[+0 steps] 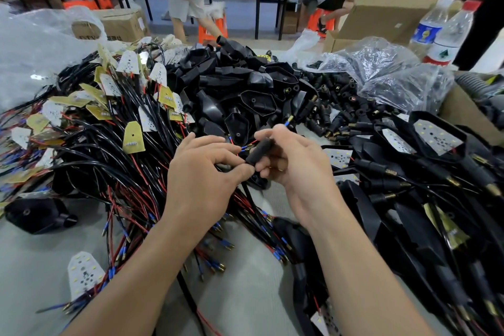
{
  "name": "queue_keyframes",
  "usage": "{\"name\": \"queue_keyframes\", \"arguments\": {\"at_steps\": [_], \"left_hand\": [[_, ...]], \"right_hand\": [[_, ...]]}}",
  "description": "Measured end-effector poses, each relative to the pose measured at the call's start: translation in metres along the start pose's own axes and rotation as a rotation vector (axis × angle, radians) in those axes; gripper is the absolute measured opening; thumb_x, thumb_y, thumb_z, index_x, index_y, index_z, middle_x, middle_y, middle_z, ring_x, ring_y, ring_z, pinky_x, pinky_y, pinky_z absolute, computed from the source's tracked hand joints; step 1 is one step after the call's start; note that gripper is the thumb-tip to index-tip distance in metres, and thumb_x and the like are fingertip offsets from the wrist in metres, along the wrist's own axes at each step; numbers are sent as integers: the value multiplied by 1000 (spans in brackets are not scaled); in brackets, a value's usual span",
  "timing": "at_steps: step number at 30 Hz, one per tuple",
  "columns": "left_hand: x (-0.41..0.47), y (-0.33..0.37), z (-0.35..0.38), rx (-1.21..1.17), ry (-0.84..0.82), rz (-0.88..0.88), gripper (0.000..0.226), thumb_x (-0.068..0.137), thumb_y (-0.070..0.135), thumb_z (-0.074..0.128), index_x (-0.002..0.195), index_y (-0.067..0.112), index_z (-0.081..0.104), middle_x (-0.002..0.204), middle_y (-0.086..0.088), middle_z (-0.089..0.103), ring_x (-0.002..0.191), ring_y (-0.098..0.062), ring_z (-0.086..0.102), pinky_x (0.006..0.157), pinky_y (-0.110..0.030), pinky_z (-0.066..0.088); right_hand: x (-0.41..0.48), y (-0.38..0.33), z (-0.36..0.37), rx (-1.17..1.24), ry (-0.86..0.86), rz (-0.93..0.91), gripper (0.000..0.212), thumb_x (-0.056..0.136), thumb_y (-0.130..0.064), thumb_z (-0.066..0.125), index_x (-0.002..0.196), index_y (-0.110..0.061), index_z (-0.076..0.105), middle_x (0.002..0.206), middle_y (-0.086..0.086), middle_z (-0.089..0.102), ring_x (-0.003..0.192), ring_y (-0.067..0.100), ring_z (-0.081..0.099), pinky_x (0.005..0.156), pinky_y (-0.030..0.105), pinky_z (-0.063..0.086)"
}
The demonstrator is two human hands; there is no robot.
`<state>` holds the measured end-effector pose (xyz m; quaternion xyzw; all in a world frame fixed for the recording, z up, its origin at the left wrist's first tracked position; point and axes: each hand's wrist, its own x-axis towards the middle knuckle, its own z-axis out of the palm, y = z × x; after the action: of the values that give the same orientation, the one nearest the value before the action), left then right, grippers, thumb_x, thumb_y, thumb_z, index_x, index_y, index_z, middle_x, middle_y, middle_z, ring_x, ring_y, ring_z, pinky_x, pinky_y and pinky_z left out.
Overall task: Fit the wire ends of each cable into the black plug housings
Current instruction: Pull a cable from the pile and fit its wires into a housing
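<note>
A short black cylindrical plug housing (259,150) is grasped in the right grip (289,163), whose fingers are curled round it. Its lower end is pinched by the left grip (203,172). Blue-sleeved, brass-tipped wire ends (243,148) are seen at its upper end. A heap of black cables with red leads (122,161) is spread beneath on the grey table (245,294). Black teardrop-shaped plastic shells (245,90) are piled behind.
</note>
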<state>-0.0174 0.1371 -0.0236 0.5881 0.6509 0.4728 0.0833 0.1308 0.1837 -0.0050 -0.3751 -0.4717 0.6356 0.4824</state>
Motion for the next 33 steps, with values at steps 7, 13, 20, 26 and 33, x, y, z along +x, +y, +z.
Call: {"name": "queue_keyframes", "arguments": {"at_steps": [7, 13, 20, 26, 33], "left_hand": [[-3, 3, -5, -54, 132, -102, 20, 81, 61, 67, 92, 48, 77, 94, 30, 73, 99, 12, 64, 87, -8, 44], [-4, 0, -2, -126, 7, -175, 43, 98, 57, 53, 71, 34, 77, 63, 17, 72, 55, -1, 65, 54, -20, 48], [6, -2, -2, -551, 12, -301, 45, 88, 0, 75, 115, 37, 72, 79, -3, 79, 64, -9, 67, 66, -18, 55], [1, -4, -8, -235, 58, -159, 41, 88, 14, 77, 87, 55, 79, 70, 9, 75, 50, -4, 55, 48, -19, 42], [-5, 6, -4, 10, 87, 2, 33, 81, 15, 81, 87, 47, 80, 79, 27, 65, 95, 1, 62, 78, -1, 40]], "right_hand": [[3, -1, -3, 76, 118, -53, 37, 110, -18, 44, 86, -5, 70, 66, 8, 69, 49, 15, 60, 48, 23, 49], [3, -1, -5, 169, 46, -23, 41, 110, -24, 44, 87, -6, 73, 66, 11, 67, 42, 15, 50, 40, 23, 35], [3, 7, -2, -53, -139, 78, 41, 109, -20, 44, 84, -7, 73, 60, 6, 65, 44, 15, 53, 42, 23, 41], [7, 9, -4, 110, 223, 70, 36, 110, -20, 46, 86, -4, 68, 62, 5, 67, 43, 12, 54, 41, 21, 42], [8, 9, -5, 217, 231, 88, 39, 111, -23, 44, 89, -5, 70, 69, 7, 72, 46, 12, 56, 44, 20, 44]]}}
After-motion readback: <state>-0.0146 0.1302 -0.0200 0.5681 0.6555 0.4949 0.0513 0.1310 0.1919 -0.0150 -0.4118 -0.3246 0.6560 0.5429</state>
